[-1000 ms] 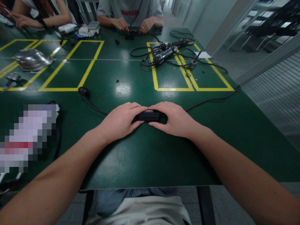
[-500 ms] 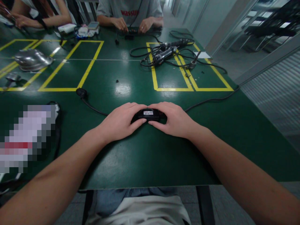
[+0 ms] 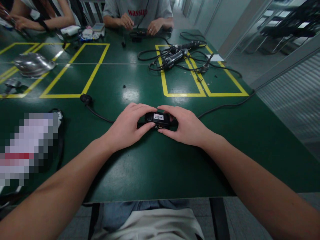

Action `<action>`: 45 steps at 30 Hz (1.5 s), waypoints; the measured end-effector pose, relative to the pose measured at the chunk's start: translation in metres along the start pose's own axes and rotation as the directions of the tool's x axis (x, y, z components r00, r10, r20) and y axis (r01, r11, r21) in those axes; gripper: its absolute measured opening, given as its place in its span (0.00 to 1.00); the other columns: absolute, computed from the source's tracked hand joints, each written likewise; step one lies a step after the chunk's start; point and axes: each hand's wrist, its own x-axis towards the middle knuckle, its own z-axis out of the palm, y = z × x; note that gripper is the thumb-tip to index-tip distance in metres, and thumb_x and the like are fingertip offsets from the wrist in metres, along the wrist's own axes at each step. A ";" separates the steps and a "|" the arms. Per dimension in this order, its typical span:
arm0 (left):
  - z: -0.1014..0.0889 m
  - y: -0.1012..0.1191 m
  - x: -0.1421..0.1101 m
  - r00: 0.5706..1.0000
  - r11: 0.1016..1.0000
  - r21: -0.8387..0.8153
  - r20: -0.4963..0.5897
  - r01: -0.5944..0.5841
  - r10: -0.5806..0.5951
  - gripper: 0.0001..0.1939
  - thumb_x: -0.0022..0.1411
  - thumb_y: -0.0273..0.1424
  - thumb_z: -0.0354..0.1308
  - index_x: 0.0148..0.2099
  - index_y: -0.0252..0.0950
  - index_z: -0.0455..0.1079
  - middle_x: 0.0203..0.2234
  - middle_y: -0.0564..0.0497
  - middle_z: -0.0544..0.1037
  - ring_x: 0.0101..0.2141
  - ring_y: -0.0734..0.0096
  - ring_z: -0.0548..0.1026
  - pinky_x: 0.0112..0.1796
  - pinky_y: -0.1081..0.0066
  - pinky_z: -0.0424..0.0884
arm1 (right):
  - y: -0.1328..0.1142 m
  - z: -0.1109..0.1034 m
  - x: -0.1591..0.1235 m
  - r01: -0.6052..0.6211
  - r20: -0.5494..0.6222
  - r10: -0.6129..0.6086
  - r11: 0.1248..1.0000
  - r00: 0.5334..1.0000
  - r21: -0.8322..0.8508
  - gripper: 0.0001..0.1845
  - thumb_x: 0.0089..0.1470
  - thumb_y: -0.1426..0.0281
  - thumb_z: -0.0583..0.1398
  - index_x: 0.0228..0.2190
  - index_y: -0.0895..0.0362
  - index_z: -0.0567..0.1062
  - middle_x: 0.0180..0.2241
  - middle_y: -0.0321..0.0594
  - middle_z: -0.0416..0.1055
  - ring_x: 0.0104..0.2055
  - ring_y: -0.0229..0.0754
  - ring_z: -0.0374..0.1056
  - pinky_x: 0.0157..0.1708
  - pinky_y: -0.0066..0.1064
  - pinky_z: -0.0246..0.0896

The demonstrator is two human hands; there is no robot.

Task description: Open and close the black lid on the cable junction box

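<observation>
One small black case (image 3: 165, 127) sat at the centre of the clock face, its labelled cover (image 3: 158, 117) raised over the lower part, with a gold-coloured round piece (image 3: 160, 126) showing in the front gap. The left hand (image 3: 128, 125), its forearm at eight o'clock, pinched the cover's left end between thumb and fingers; the right hand (image 3: 187, 126), its forearm at four o'clock, arched around the right end, though I could not tell whether it gripped. A cord (image 3: 101, 116) ran to a plug (image 3: 86, 99) near ten o'clock, and tools (image 3: 175, 59) lay across yellow tape (image 3: 186, 95) toward one.
</observation>
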 end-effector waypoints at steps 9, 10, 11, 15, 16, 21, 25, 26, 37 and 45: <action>0.005 -0.016 0.003 0.956 0.945 0.153 -0.098 0.290 -0.278 0.21 0.75 0.34 0.62 0.67 0.37 0.78 0.58 0.40 0.84 0.58 0.46 0.80 0.64 0.47 0.75 | -0.014 -0.013 0.008 -0.284 0.082 0.290 0.956 0.954 -0.077 0.16 0.73 0.58 0.59 0.50 0.56 0.79 0.42 0.48 0.81 0.41 0.52 0.74 0.43 0.42 0.65; 0.006 -0.017 0.003 0.954 0.942 0.162 -0.100 0.295 -0.282 0.21 0.75 0.34 0.61 0.67 0.37 0.77 0.59 0.39 0.83 0.59 0.45 0.79 0.65 0.47 0.74 | -0.014 -0.015 0.010 -0.313 0.099 0.326 0.941 0.940 -0.127 0.16 0.75 0.59 0.56 0.43 0.55 0.79 0.39 0.47 0.79 0.40 0.51 0.72 0.42 0.42 0.62; 0.007 -0.018 0.002 0.952 0.940 0.164 -0.112 0.299 -0.284 0.22 0.75 0.34 0.61 0.67 0.37 0.77 0.61 0.39 0.82 0.59 0.46 0.79 0.66 0.47 0.74 | -0.014 -0.016 0.011 -0.333 0.115 0.357 0.925 0.927 -0.184 0.19 0.77 0.61 0.53 0.37 0.55 0.78 0.37 0.47 0.78 0.39 0.51 0.71 0.41 0.42 0.60; 0.004 -0.012 0.003 0.933 0.921 0.191 -0.189 0.340 -0.305 0.18 0.77 0.37 0.60 0.62 0.36 0.79 0.59 0.38 0.80 0.55 0.47 0.79 0.61 0.48 0.77 | -0.014 -0.019 0.016 -0.369 0.158 0.446 0.857 0.881 -0.360 0.27 0.79 0.61 0.51 0.28 0.54 0.76 0.34 0.48 0.76 0.38 0.52 0.69 0.42 0.43 0.56; 0.003 -0.010 0.004 0.932 0.911 0.213 -0.170 0.353 -0.321 0.15 0.77 0.38 0.58 0.56 0.37 0.81 0.53 0.39 0.81 0.51 0.48 0.80 0.57 0.50 0.78 | -0.014 -0.020 0.016 -0.371 0.165 0.457 0.847 0.874 -0.380 0.29 0.79 0.60 0.51 0.27 0.54 0.76 0.34 0.48 0.76 0.38 0.52 0.69 0.42 0.44 0.56; -0.003 0.003 0.007 0.934 0.876 0.356 0.024 0.325 -0.357 0.24 0.81 0.42 0.52 0.34 0.39 0.78 0.33 0.43 0.79 0.35 0.54 0.79 0.39 0.57 0.74 | -0.014 -0.016 0.016 -0.342 0.150 0.435 0.841 0.888 -0.419 0.30 0.78 0.58 0.54 0.24 0.54 0.76 0.32 0.47 0.75 0.36 0.50 0.67 0.41 0.43 0.54; -0.002 0.005 0.007 0.924 0.844 0.439 0.073 0.307 -0.375 0.27 0.81 0.44 0.50 0.34 0.38 0.81 0.32 0.40 0.80 0.36 0.49 0.81 0.36 0.57 0.73 | -0.009 -0.011 0.013 -0.334 0.104 0.400 0.861 0.911 -0.383 0.32 0.77 0.54 0.57 0.21 0.53 0.73 0.28 0.44 0.72 0.33 0.49 0.65 0.39 0.43 0.54; -0.001 0.005 0.007 0.923 0.840 0.448 0.075 0.308 -0.378 0.29 0.82 0.45 0.50 0.33 0.38 0.82 0.31 0.40 0.80 0.37 0.47 0.81 0.36 0.56 0.73 | -0.008 -0.010 0.013 -0.332 0.086 0.389 0.866 0.917 -0.374 0.33 0.77 0.53 0.58 0.21 0.53 0.72 0.28 0.44 0.71 0.33 0.49 0.65 0.39 0.43 0.54; -0.007 0.007 0.010 0.934 0.861 0.403 0.041 0.310 -0.355 0.31 0.82 0.46 0.47 0.32 0.39 0.81 0.28 0.43 0.78 0.34 0.53 0.78 0.37 0.57 0.70 | -0.010 -0.016 0.011 -0.346 -0.017 0.365 0.865 0.931 -0.363 0.33 0.76 0.52 0.61 0.19 0.52 0.70 0.27 0.43 0.69 0.33 0.49 0.63 0.38 0.43 0.50; -0.006 0.003 0.009 0.942 0.867 0.409 0.048 0.285 -0.332 0.30 0.81 0.46 0.48 0.30 0.40 0.77 0.27 0.44 0.77 0.33 0.55 0.76 0.34 0.59 0.67 | -0.008 -0.013 0.011 -0.336 -0.041 0.344 0.877 0.938 -0.344 0.33 0.75 0.52 0.62 0.19 0.52 0.69 0.27 0.42 0.69 0.33 0.48 0.62 0.37 0.42 0.49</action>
